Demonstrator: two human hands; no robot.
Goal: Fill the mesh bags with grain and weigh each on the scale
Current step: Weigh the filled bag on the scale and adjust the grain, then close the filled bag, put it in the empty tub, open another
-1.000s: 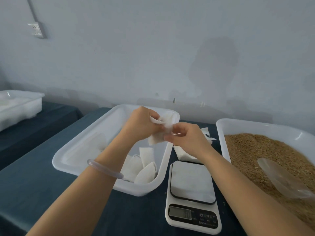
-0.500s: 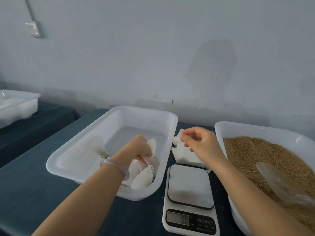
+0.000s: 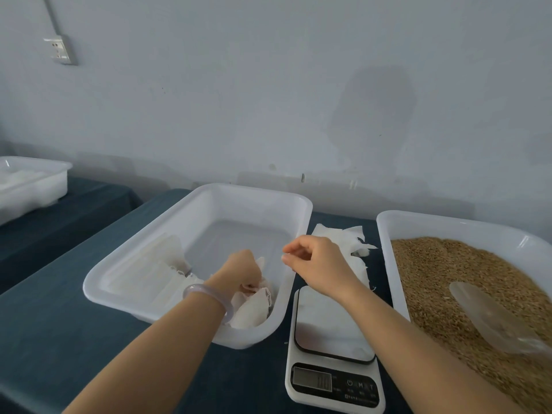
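My left hand reaches into the white tub and its curled fingers grip a white mesh bag on top of a small pile of filled bags in the tub's near right corner. My right hand hovers above the gap between the tub and the scale, fingers loosely curled, holding nothing. The scale's platform is bare. To the right, a second white tub holds brown grain with a clear plastic scoop lying on it.
A stack of flat empty mesh bags lies behind the scale, between the two tubs. More flat white bags sit at the left of the near tub. Another white tub stands on a separate table at far left.
Both hands held a bag together above the tub. The left hand then carried it down into the tub's near corner, while the right hand let go and drifted back over the scale.
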